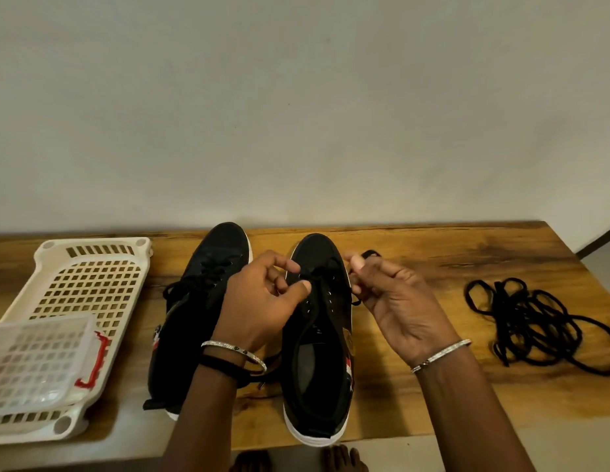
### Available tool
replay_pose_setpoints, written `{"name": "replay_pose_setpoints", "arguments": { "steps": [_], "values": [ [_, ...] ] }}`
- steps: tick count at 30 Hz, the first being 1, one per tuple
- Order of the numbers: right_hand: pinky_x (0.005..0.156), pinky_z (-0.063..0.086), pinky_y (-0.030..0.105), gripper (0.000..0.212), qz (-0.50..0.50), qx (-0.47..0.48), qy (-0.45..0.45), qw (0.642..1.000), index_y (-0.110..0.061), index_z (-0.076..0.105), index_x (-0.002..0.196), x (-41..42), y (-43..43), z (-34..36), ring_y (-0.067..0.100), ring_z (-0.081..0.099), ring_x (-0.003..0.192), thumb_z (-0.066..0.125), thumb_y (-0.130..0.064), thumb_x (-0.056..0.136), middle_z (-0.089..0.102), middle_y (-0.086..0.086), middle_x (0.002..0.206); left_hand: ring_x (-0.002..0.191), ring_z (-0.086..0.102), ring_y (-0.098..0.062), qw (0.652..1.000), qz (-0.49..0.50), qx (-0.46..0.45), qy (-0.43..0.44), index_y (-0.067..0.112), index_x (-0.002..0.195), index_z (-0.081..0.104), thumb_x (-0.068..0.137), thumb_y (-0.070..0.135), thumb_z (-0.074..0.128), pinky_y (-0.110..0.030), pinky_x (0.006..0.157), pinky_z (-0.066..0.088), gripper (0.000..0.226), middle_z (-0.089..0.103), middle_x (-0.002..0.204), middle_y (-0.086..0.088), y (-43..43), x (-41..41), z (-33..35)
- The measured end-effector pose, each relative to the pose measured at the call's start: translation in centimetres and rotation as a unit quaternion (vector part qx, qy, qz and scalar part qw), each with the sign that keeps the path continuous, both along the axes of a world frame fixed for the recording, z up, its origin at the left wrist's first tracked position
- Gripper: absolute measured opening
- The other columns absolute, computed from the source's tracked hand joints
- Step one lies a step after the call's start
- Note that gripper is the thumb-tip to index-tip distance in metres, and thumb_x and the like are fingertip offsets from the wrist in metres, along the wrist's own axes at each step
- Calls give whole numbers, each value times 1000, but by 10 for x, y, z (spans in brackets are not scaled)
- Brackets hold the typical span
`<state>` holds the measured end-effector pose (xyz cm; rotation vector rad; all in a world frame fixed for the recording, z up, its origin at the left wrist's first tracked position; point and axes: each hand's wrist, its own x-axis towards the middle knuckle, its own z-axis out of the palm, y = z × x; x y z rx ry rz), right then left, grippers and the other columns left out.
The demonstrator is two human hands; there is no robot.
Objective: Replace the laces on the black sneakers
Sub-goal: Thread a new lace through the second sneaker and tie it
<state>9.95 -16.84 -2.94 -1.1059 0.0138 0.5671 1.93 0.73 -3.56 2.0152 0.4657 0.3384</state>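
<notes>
Two black sneakers with white soles stand side by side on the wooden table, toes pointing away from me. The left sneaker (198,301) is laced. The right sneaker (319,356) has a black lace (315,272) through its front eyelets only. My left hand (262,301) hovers over the right sneaker's eyelets and pinches the lace between thumb and forefinger. My right hand (395,301), at the shoe's right side, pinches the lace's other end, with a loop sticking up above the thumb. A tangled pile of black laces (535,321) lies to the right.
A white perforated plastic basket (85,287) lies at the table's left, with a smaller clear basket with red trim (38,362) resting in it. The wooden table (433,253) stands against a plain wall. My bare toes (344,459) show below the front edge.
</notes>
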Motion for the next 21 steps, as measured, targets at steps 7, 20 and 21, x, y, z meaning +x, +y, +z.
{"name": "replay_pose_setpoints", "arguments": {
  "steps": [7, 20, 21],
  "values": [
    [62, 61, 24, 18, -32, -91, -40, 995, 8, 70, 92, -12, 17, -11, 22, 72, 66, 77, 4, 76, 72, 23, 80, 68, 51, -7, 987, -102, 61, 104, 34, 101, 59, 52, 64, 74, -35, 68, 53, 60, 56, 85, 8, -1, -11, -2],
    [54, 49, 18, 15, -10, -191, -115, 975, -4, 68, 81, -17, 34, -17, 7, 65, 59, 79, 4, 78, 67, -1, 61, 56, 63, 1, 999, -19, -19, 41, 17, 95, 78, 86, 8, 66, -12, 53, 48, 17, 71, 70, 7, -4, -15, -3],
    [58, 52, 24, 15, -11, -198, -117, 973, -5, 68, 80, -18, 35, -19, 11, 67, 62, 80, 2, 77, 68, 1, 63, 59, 65, 0, 999, -14, -23, 41, 17, 94, 78, 87, 7, 65, -13, 54, 49, 18, 72, 72, 7, -3, -15, -4]
  ]
}}
